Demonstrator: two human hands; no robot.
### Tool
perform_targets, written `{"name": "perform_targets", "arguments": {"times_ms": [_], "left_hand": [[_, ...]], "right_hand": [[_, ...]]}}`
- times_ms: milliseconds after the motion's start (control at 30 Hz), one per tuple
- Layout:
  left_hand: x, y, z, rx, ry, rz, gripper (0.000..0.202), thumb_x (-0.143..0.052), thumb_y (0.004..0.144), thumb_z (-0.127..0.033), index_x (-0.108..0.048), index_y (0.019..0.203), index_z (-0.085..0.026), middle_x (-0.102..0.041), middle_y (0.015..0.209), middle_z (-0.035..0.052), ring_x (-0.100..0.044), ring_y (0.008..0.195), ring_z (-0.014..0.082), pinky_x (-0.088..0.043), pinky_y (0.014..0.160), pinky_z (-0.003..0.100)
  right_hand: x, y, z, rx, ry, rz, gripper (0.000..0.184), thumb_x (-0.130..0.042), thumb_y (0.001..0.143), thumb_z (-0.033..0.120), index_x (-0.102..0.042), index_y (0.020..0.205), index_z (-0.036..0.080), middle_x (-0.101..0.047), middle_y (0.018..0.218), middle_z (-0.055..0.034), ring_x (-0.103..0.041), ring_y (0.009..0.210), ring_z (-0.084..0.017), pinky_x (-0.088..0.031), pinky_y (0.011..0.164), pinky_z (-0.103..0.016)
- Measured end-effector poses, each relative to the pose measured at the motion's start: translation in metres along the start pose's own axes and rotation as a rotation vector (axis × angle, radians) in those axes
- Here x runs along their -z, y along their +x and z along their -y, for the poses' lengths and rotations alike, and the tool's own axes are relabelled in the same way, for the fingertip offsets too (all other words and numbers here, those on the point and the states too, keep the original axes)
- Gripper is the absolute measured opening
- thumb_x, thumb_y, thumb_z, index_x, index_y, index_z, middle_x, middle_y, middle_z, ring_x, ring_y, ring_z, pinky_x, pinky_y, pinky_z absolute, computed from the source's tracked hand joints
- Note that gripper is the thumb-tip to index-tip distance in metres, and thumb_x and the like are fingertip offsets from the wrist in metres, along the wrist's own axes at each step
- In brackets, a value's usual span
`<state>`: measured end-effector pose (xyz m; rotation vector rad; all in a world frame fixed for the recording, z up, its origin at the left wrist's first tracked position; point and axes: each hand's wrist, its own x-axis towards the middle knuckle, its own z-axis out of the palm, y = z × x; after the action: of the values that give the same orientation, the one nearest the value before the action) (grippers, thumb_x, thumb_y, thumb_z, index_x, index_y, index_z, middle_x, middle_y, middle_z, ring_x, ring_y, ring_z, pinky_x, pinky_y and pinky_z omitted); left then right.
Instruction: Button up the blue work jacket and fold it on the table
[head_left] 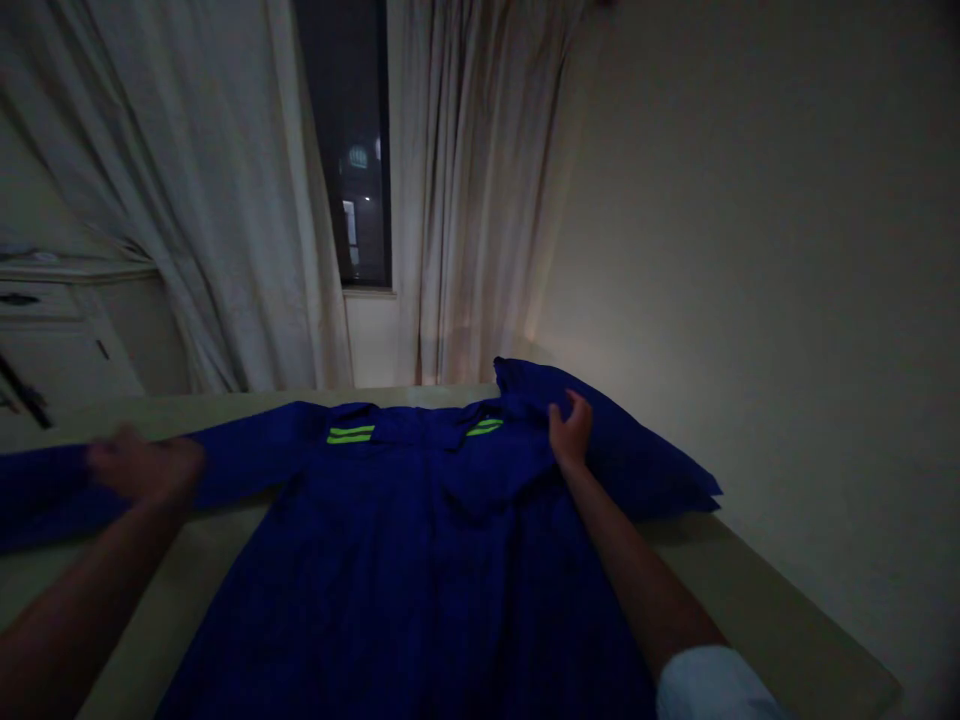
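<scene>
A dark blue work jacket (420,560) lies spread out, its collar end away from me and two pairs of bright green stripes across the chest. Its lower end runs out of view. My left hand (146,465), smeared by motion, is over the left sleeve (247,450), which stretches out to the side; its fingers cannot be made out. At the right shoulder, my right hand (571,430) has its fingers curled against the cloth and appears to grip it. Beyond that hand the right sleeve (645,450) is bunched and slopes down to the right.
The jacket rests on a pale, flat surface (780,600) whose right edge runs along a plain wall (750,250). Behind hang light curtains (480,200) beside a dark window (349,150). A pale cabinet (60,340) with a drawer stands at the far left.
</scene>
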<state>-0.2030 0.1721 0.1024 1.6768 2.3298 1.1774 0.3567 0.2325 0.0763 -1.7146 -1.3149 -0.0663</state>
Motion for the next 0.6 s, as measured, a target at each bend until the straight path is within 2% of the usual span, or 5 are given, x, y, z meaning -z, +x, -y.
{"name": "perform_targets", "arguments": {"times_ms": [167, 300, 367, 433, 600], "left_hand": [[-0.084, -0.033, -0.004, -0.054, 0.154, 0.298, 0.061, -0.050, 0.091, -0.054, -0.070, 0.128, -0.010, -0.069, 0.138, 0.0189, -0.060, 0.132, 0.0394, -0.044, 0.115, 0.049], [-0.121, -0.060, 0.010, -0.147, 0.354, 0.351, 0.071, -0.037, 0.097, -0.055, -0.054, 0.153, -0.014, -0.045, 0.164, 0.0184, -0.037, 0.153, 0.0413, -0.025, 0.125, 0.061], [-0.125, -0.066, 0.017, -0.176, 0.440, 0.359, 0.073, -0.029, 0.100, -0.056, -0.048, 0.158, -0.014, -0.040, 0.167, 0.0170, -0.033, 0.155, 0.0392, -0.023, 0.126, 0.060], [-0.125, -0.068, 0.019, -0.174, 0.461, 0.349, 0.073, -0.028, 0.101, -0.056, -0.047, 0.159, -0.015, -0.040, 0.168, 0.0168, -0.034, 0.155, 0.0383, -0.023, 0.125, 0.058], [-0.124, -0.071, 0.014, -0.242, 0.478, 0.247, 0.069, -0.030, 0.101, -0.051, -0.054, 0.153, -0.012, -0.042, 0.166, 0.0188, -0.036, 0.153, 0.0382, -0.016, 0.126, 0.061]], "right_hand": [[-0.051, -0.046, 0.045, 0.656, -0.212, 0.903, 0.074, -0.089, 0.071, 0.046, -0.066, 0.139, 0.027, -0.068, 0.140, -0.0135, -0.062, 0.130, -0.034, -0.045, 0.110, -0.046], [-0.054, -0.040, 0.057, 0.661, -0.392, 1.113, 0.027, -0.083, 0.076, 0.022, -0.078, 0.103, 0.024, -0.078, 0.109, -0.0087, -0.073, 0.106, -0.029, -0.053, 0.091, -0.036], [-0.037, -0.019, 0.052, 0.605, -0.268, 0.996, 0.013, -0.078, 0.079, 0.017, -0.077, 0.090, 0.023, -0.078, 0.097, -0.0053, -0.073, 0.098, -0.025, -0.053, 0.088, -0.034], [-0.008, 0.013, 0.041, 0.419, -0.067, 0.661, 0.008, -0.076, 0.082, 0.024, -0.075, 0.090, 0.023, -0.076, 0.094, -0.0045, -0.071, 0.095, -0.023, -0.054, 0.087, -0.034], [0.055, 0.085, 0.008, -0.017, 0.018, -0.171, 0.041, -0.039, 0.101, 0.025, -0.056, 0.137, 0.015, -0.059, 0.130, -0.0234, -0.058, 0.123, -0.032, -0.045, 0.105, -0.055]]}}
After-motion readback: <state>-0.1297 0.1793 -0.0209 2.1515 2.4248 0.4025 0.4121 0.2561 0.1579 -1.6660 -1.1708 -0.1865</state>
